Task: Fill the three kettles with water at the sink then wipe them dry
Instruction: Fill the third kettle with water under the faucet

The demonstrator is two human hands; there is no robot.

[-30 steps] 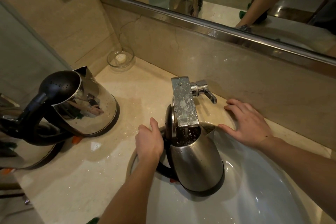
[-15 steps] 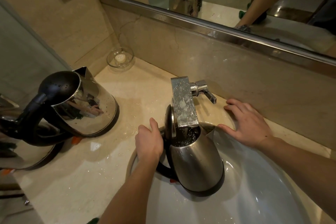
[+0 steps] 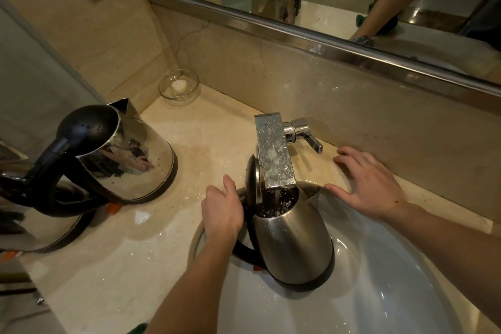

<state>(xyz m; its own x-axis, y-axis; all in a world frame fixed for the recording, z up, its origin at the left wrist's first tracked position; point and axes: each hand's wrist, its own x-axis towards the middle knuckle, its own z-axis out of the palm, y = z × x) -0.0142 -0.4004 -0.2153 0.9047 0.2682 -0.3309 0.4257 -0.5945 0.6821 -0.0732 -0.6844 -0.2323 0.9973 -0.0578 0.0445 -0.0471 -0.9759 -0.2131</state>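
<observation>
The kettle (image 3: 292, 241) stands in the sink (image 3: 393, 293) under the tap (image 3: 273, 154), with water churning near its rim. The left hand (image 3: 222, 209) is clamped on its handle (image 3: 242, 249). The right hand (image 3: 371, 184) lies flat, fingers spread, on the worktop (image 3: 151, 238) beside the lever (image 3: 311, 138). If the tap is shut late, the kettle likely overflows, and a full one may slip.

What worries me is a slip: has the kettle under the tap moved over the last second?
No. The kettle keeps its place against the faucet, mouth under the spout, with the left hand gripping its handle.
</observation>
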